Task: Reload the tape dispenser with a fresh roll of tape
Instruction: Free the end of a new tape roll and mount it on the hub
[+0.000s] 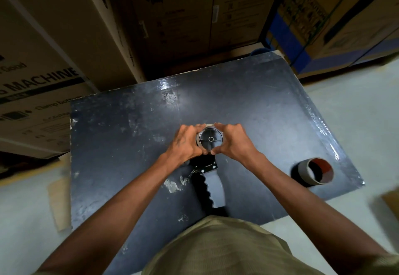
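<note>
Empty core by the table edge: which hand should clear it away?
Right, probably. The core lies on the table on the right hand's side, with open surface between. The left hand would have to cross over the dispenser both hands grip.

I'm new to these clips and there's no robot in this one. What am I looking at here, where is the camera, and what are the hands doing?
The single picture comes from a wide-angle camera worn on a person's head, looking down, so the arms reach in from the bottom edge. There is no machine: the left hand and right hand are bare. They are cupped from both sides around a roll of tape sitting on the round grey hub of a handheld tape dispenser, whose ribbed grey handle points back toward the person. The dispenser lies on a scuffed dark tabletop. Off to the right on the same surface lies an empty cardboard tape core. Stacked cardboard boxes stand behind the table.
</note>
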Motion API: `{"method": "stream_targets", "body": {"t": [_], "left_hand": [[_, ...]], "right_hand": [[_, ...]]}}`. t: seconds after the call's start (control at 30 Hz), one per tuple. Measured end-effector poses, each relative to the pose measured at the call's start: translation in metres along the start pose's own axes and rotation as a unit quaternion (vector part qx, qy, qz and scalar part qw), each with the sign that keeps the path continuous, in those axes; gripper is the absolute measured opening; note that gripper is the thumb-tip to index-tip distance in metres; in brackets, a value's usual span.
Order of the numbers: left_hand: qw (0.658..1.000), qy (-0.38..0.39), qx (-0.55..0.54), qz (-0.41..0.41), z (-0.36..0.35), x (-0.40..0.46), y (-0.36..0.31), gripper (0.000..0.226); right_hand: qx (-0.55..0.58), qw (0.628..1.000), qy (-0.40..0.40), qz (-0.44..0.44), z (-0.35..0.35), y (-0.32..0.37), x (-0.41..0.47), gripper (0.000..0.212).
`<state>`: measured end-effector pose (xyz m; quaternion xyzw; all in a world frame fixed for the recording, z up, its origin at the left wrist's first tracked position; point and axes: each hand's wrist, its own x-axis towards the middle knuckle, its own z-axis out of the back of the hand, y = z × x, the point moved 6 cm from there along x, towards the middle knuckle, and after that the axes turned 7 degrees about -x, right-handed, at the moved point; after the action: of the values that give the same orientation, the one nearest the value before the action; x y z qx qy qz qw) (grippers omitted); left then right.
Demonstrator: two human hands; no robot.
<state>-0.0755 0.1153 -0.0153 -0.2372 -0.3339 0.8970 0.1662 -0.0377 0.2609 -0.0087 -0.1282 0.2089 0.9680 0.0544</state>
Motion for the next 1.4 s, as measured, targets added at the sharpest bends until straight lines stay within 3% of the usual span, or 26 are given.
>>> {"method": "stream_targets", "body": {"t": [0.3, 0.73, 1.4], "left_hand": [[0.999, -0.004, -0.008, -0.05, 0.004, -0.005, -0.015, 0.072], [1.0, 0.019, 0.006, 0.022, -0.012, 0.006, 0.01, 0.093], [1.0, 0.013, -0.01, 0.002, -0.02, 0.011, 0.013, 0.094]], "right_hand": [[0.025, 1.0, 0.0, -0.009, -0.007, -0.006, -0.001, 0.083], [0.064, 0.998, 0.002, -0.021, -0.008, -0.015, -0.003, 0.088], [0.102, 0.994, 0.03, -0.025, -0.02, -0.024, -0.001, 0.096]]}}
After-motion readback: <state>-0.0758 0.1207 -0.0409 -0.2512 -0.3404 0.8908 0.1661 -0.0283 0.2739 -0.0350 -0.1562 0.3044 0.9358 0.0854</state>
